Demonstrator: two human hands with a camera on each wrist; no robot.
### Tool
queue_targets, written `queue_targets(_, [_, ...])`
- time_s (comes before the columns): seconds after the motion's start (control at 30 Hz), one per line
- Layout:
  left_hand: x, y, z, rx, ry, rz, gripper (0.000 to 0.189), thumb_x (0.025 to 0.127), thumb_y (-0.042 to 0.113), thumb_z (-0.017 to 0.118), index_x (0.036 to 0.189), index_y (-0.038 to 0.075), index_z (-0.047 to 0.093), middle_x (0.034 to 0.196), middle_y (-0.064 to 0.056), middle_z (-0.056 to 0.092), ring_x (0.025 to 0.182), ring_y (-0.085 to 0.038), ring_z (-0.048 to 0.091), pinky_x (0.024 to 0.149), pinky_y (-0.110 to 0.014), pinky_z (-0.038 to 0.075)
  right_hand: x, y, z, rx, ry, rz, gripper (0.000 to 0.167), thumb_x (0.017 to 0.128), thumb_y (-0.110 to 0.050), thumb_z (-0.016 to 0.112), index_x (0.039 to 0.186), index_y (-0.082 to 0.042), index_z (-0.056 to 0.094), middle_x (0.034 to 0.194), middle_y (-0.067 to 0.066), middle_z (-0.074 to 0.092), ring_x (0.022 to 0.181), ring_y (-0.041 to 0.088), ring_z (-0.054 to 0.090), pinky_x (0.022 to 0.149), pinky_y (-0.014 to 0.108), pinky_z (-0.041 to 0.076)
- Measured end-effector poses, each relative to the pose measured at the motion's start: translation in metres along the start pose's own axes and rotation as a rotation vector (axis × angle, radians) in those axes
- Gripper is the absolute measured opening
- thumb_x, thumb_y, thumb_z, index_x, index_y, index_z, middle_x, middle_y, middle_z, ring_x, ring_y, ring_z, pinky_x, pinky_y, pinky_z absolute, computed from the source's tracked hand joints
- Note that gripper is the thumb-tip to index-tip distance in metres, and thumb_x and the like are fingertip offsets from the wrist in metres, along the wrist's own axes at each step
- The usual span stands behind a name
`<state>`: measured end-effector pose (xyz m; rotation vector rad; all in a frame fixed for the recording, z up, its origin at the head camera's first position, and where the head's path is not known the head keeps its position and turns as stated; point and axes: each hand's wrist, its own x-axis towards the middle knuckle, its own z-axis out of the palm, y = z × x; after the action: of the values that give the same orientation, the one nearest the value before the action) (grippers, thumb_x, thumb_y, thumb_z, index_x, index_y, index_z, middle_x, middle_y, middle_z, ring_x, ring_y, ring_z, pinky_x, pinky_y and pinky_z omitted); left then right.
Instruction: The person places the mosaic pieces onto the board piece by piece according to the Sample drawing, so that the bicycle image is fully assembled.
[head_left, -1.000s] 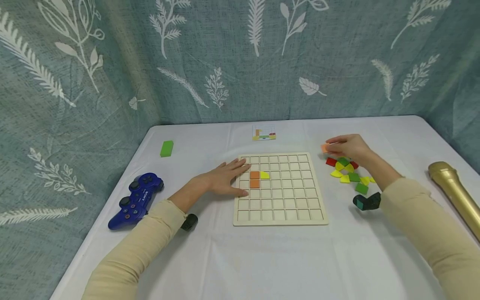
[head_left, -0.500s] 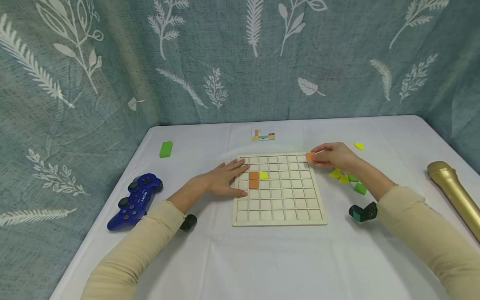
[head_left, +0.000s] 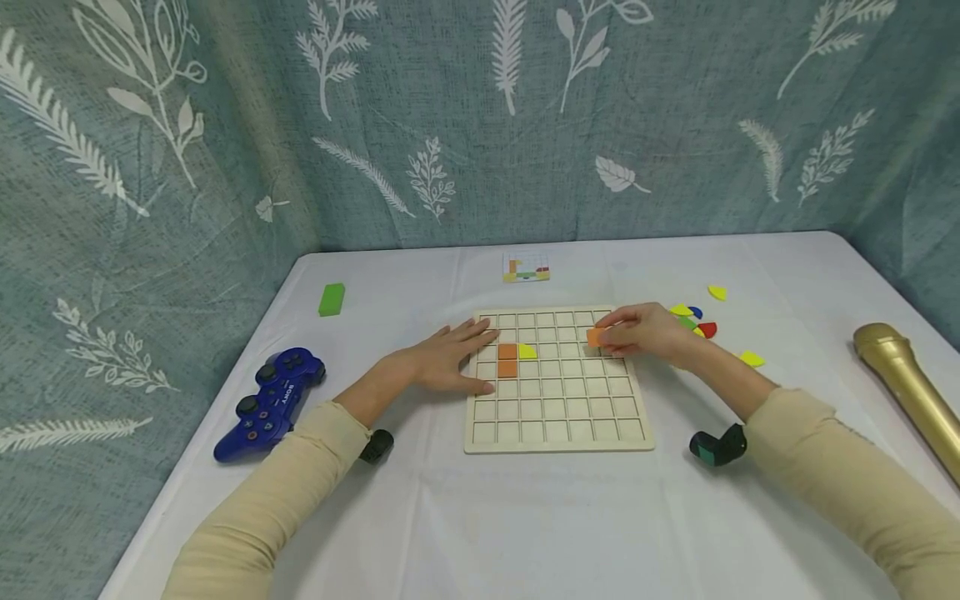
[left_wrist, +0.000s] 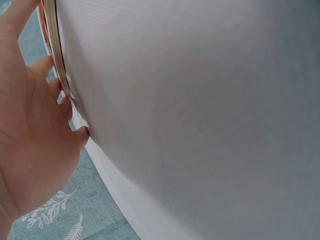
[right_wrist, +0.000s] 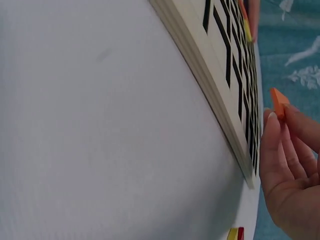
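Note:
My right hand [head_left: 645, 333] pinches an orange square tile [head_left: 595, 337] between thumb and fingers, over the right part of a pale wooden grid board [head_left: 558, 445]. In the right wrist view the orange tile [right_wrist: 278, 102] is held up at the fingertips, above the board's level. My left hand [head_left: 450, 358] lies with spread, straight fingers on the board's left edge. On the board, two orange tiles [head_left: 507, 367] sit one in front of the other, and a yellow quarter-round tile [head_left: 527, 351] lies right of the farther one.
Loose yellow, green, red and blue tiles [head_left: 686, 323] lie right of the board. A small pattern card [head_left: 527, 267] is behind it. A green block [head_left: 332, 300] and a blue game controller [head_left: 272, 404] lie at left, a gold microphone [head_left: 903, 383] at far right.
My right hand has carried the orange tile from the loose pile leftward and nearer, over the board, uncovering more of the pile. The left hand stays on the board's edge.

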<state>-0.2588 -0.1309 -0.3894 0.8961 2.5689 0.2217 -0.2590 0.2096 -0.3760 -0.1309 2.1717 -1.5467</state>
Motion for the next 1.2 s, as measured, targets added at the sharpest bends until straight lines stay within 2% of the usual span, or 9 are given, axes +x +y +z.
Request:
queue_targets(0.33, [0.000, 0.000, -0.001, -0.005, -0.011, -0.010, 0.091, 0.087, 0.064, 0.052, 0.155, 0.022, 0.007, 0.159, 0.001, -0.003, 0.144, -0.018, -0.006, 0.114, -0.044, -0.001, -0.004, -0.007, 0.026, 0.018, -0.054, 0.014, 0.032, 0.091, -0.005, 0.064, 0.120, 0.008, 0.057, 0.099, 0.013, 0.068, 0.082, 0.018, 0.067, 0.075, 0.029, 0.055])
queue_targets(0.7, [-0.001, 0.000, -0.001, -0.010, -0.006, -0.010, 0.092, 0.087, 0.065, 0.053, 0.155, 0.023, 0.008, 0.159, 0.001, -0.002, 0.144, -0.018, -0.006, 0.114, -0.044, -0.001, -0.006, -0.011, 0.052, 0.007, -0.134, -0.027, 0.028, 0.091, -0.003, 0.064, 0.116, 0.010, 0.059, 0.093, 0.015, 0.070, 0.077, 0.020, 0.068, 0.072, 0.031, 0.056])
queue_targets(1.2, [0.000, 0.000, 0.000, -0.016, -0.010, -0.023, 0.092, 0.087, 0.065, 0.053, 0.155, 0.023, 0.009, 0.159, 0.001, -0.002, 0.144, -0.018, -0.006, 0.114, -0.044, 0.000, 0.000, -0.019, 0.088, 0.003, -0.165, 0.005, 0.025, 0.089, -0.002, 0.066, 0.112, 0.008, 0.063, 0.091, 0.012, 0.069, 0.074, 0.018, 0.068, 0.070, 0.031, 0.057])
